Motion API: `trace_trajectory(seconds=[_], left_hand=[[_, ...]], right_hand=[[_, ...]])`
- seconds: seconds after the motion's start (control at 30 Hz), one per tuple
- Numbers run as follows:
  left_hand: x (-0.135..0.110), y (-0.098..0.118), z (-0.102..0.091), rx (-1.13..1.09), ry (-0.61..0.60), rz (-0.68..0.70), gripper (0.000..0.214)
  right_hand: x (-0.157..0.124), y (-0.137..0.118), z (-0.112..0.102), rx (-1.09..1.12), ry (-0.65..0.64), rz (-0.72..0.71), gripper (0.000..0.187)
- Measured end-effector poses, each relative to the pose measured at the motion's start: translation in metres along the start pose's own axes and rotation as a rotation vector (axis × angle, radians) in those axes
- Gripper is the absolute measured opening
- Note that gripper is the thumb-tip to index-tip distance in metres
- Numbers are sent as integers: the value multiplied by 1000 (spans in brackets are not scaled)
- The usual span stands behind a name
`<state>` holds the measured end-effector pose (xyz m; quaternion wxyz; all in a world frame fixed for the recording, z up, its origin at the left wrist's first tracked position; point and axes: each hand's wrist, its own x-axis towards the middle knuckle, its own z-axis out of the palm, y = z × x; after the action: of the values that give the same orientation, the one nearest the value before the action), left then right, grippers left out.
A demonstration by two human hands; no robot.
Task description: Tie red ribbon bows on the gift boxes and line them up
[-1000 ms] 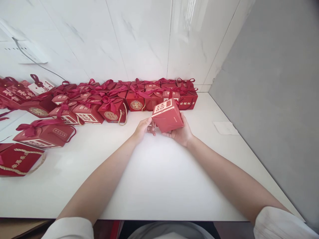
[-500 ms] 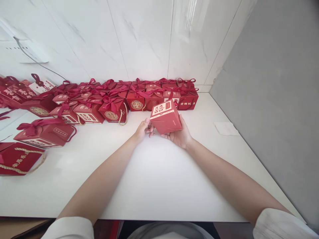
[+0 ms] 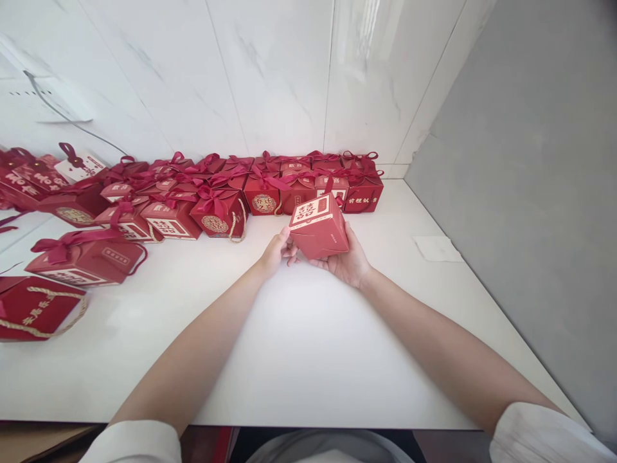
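Between my two hands is a red gift box [image 3: 321, 233], tilted so that its base and one side with a cream printed panel face me. My right hand [image 3: 351, 262] is wrapped round the box's right side and under its lower edge. At the left edge of the box, my left hand [image 3: 278, 252] grips with the thumb on top and the fingers curled below. A bit of dark red ribbon shows behind the box. Just past it stands a row of similar boxes with ribbon bows, among them a red box with white characters [image 3: 364, 198].
More red boxes crowd the left, including a box with a ribbon bow [image 3: 87, 257] and a box with a gold rope handle [image 3: 43, 308]. A white paper sheet [image 3: 437, 249] lies right on the white table [image 3: 308, 360]. A grey wall [image 3: 530, 193] bounds the right.
The box in my hands has tipped very slightly and shifted a little to the left. Both hands keep their hold on it.
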<state>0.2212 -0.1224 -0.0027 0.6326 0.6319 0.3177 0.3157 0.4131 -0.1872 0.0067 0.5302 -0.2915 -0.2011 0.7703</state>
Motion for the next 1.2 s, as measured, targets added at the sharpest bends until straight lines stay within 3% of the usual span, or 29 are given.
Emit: trace_trajectory(seconds=[1.2], left_hand=[[2,-4,-1,-61,-4,2,75]], right_hand=[[0,0,-1,-12,-9,-16,72]])
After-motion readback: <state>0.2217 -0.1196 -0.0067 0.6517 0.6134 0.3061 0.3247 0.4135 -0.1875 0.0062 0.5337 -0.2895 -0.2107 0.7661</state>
